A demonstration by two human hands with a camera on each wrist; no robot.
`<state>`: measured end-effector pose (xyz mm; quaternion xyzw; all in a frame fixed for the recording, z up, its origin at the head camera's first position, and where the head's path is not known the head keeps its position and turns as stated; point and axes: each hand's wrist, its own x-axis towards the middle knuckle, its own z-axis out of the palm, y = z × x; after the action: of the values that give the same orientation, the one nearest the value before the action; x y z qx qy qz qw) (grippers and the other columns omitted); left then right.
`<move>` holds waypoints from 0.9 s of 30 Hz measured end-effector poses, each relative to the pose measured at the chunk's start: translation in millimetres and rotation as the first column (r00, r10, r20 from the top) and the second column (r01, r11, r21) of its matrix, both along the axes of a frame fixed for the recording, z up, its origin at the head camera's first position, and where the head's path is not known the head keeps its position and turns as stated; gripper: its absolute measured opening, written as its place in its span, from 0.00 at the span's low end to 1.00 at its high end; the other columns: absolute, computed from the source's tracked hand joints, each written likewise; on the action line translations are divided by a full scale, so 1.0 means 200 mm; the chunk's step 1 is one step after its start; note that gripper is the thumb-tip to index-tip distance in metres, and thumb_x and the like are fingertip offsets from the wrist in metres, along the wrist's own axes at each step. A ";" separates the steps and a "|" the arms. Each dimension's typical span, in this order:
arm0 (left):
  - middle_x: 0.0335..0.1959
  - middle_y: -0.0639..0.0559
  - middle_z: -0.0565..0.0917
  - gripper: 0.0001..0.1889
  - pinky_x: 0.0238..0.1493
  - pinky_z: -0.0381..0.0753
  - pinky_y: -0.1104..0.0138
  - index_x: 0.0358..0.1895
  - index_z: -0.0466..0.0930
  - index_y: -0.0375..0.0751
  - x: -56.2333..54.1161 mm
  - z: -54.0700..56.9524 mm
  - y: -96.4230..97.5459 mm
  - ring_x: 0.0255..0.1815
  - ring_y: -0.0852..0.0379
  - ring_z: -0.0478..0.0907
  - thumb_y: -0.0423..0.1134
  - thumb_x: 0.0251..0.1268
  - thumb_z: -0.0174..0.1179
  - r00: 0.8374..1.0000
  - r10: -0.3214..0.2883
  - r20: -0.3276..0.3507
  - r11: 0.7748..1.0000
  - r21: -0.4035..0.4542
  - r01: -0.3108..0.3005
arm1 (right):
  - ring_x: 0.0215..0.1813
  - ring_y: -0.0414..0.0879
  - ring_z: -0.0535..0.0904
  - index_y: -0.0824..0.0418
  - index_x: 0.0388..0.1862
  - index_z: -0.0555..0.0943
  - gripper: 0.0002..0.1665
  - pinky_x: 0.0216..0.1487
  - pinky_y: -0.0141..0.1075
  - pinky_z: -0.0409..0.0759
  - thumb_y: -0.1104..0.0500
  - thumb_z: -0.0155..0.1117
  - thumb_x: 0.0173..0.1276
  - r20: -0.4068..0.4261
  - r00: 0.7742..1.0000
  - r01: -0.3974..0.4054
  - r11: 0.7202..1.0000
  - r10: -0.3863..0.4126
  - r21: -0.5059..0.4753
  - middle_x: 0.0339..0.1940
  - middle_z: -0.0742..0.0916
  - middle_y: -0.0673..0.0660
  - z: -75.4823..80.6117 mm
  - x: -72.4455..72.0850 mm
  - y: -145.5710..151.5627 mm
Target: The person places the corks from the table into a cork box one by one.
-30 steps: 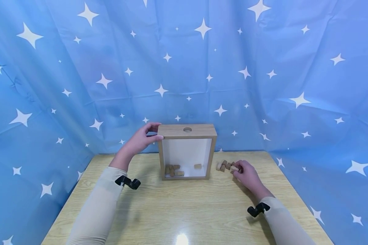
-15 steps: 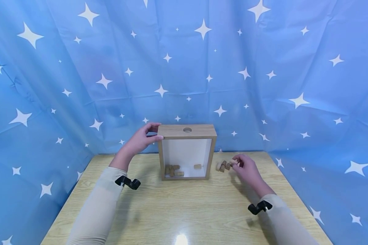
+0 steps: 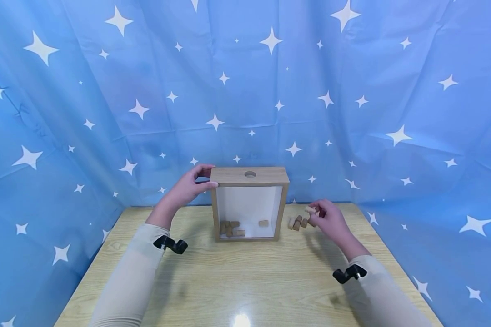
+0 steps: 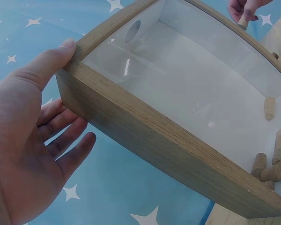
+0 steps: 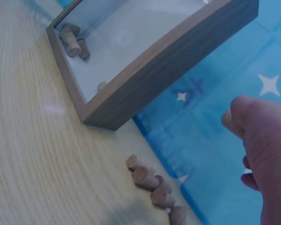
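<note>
the left arm and right arm are stretched forward, clad in pale sleeves. the left hand is spread in a grip, its thumb set well apart from its fingers. the right hand is held raised, thumb and fingertips curled in a pinch.

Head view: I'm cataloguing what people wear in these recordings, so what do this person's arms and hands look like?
Long, plain cream fabric sleeves run down both arms. A black, angular mount is worn behind the left hand and a matching black mount behind the right hand. Neither hand is gloved.
</note>
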<state>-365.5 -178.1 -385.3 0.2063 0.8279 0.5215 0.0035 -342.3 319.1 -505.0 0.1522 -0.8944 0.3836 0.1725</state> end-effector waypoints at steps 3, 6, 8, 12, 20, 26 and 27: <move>0.75 0.42 0.74 0.38 0.72 0.78 0.42 0.83 0.70 0.48 0.00 0.00 0.00 0.79 0.40 0.71 0.51 0.77 0.74 1.000 0.001 -0.002 1.000 -0.007 -0.001 | 0.36 0.49 0.74 0.63 0.57 0.89 0.14 0.32 0.35 0.75 0.69 0.70 0.74 -0.019 1.000 -0.010 1.000 0.010 0.004 0.39 0.79 0.57 0.03 0.00 -0.01; 0.75 0.42 0.74 0.38 0.72 0.78 0.42 0.83 0.70 0.49 0.01 0.00 0.00 0.79 0.39 0.71 0.52 0.76 0.74 1.000 0.004 0.001 1.000 -0.005 -0.004 | 0.35 0.48 0.73 0.63 0.57 0.89 0.15 0.33 0.35 0.74 0.70 0.70 0.74 -0.044 0.999 -0.013 1.000 0.013 0.012 0.38 0.79 0.56 0.06 0.00 -0.02; 0.75 0.42 0.74 0.38 0.72 0.78 0.41 0.83 0.70 0.50 0.01 0.01 0.00 0.80 0.37 0.70 0.53 0.76 0.74 1.000 0.003 0.007 1.000 0.000 -0.003 | 0.35 0.48 0.73 0.63 0.57 0.90 0.14 0.32 0.35 0.74 0.69 0.70 0.75 -0.057 0.998 -0.019 1.000 0.020 0.011 0.37 0.79 0.56 0.09 0.00 -0.03; 0.76 0.41 0.73 0.39 0.73 0.77 0.40 0.83 0.69 0.49 0.01 0.01 0.00 0.81 0.33 0.68 0.53 0.76 0.74 1.000 -0.004 0.017 1.000 0.012 0.004 | 0.34 0.48 0.74 0.62 0.56 0.91 0.13 0.31 0.35 0.74 0.68 0.71 0.76 -0.096 0.995 -0.030 1.000 0.030 0.009 0.37 0.79 0.55 0.15 0.02 -0.06; 0.75 0.41 0.74 0.39 0.73 0.77 0.40 0.83 0.69 0.49 0.01 0.01 0.00 0.81 0.35 0.68 0.53 0.76 0.74 1.000 -0.001 0.020 1.000 0.018 0.000 | 0.35 0.47 0.75 0.60 0.56 0.91 0.12 0.32 0.34 0.75 0.66 0.73 0.77 -0.151 0.988 -0.039 0.999 0.041 0.015 0.38 0.80 0.54 0.27 0.03 -0.09; 0.75 0.42 0.73 0.39 0.73 0.77 0.40 0.83 0.69 0.50 0.01 0.01 0.00 0.81 0.34 0.68 0.54 0.76 0.74 1.000 0.003 0.022 1.000 0.009 -0.003 | 0.34 0.46 0.77 0.58 0.56 0.91 0.11 0.32 0.31 0.77 0.65 0.75 0.78 -0.189 0.981 -0.051 0.999 0.049 -0.006 0.38 0.81 0.53 0.33 0.03 -0.10; 0.75 0.42 0.73 0.39 0.73 0.77 0.39 0.83 0.69 0.50 0.01 0.01 0.00 0.81 0.34 0.68 0.54 0.76 0.74 1.000 0.003 0.022 1.000 0.007 -0.003 | 0.34 0.45 0.77 0.58 0.56 0.91 0.11 0.32 0.31 0.77 0.64 0.75 0.77 -0.200 0.978 -0.055 0.998 0.052 -0.010 0.37 0.81 0.52 0.34 0.03 -0.11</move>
<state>-362.6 -177.6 -384.0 0.1994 0.8262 0.5268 0.0112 -336.3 297.9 -436.9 0.2126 -0.8652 0.3778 0.2520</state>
